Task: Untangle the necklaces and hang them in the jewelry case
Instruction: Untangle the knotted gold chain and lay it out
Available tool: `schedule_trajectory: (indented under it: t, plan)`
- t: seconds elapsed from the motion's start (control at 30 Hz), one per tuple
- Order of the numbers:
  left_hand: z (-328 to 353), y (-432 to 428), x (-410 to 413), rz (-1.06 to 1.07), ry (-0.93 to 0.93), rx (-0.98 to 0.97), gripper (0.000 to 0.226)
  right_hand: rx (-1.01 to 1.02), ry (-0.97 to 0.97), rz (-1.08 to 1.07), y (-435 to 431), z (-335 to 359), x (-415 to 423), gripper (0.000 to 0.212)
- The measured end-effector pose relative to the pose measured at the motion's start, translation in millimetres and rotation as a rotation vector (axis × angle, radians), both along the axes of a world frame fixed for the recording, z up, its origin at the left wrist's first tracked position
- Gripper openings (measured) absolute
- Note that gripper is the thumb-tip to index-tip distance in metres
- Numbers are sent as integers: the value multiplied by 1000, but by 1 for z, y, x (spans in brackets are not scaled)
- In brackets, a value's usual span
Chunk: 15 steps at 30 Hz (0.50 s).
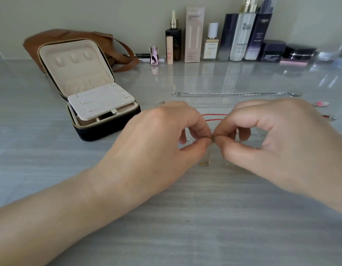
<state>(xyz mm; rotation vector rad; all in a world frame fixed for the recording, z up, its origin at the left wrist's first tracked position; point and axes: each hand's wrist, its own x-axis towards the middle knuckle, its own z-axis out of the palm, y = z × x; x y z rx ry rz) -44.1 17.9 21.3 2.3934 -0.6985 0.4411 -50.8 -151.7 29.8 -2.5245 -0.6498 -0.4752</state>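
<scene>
Both hands' fingers [206,140] pinched the gold necklace [209,152] near the worktop's middle; slow, gentle pulls seemed wisest.

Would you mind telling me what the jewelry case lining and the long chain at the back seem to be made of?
Jewelry case lining: likely cream velvet or suede-like fabric, matte with soft moulded bumps. Long chain: looks like polished silver-toned metal, its small links glinting; the actual alloy cannot be told.
</scene>
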Motion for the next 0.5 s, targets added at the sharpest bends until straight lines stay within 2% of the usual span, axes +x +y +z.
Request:
schedule_trajectory:
  t: [0.13, 0.23, 0.33, 0.5]
  plan:
    - [2, 1, -1, 30, 2, -62, 3, 331, 270, 40, -1, 5, 4, 4]
    - [2, 1, -2, 29, 13, -68, 5, 463, 369, 34, -2, 5, 7, 11]
    - [1, 0, -3, 32, 18, -62, 6, 498, 372, 22, -1, 3, 7, 10]
    - [0, -1, -2, 65, 41, -84, 10, 387, 257, 67, 0, 2, 5, 9]
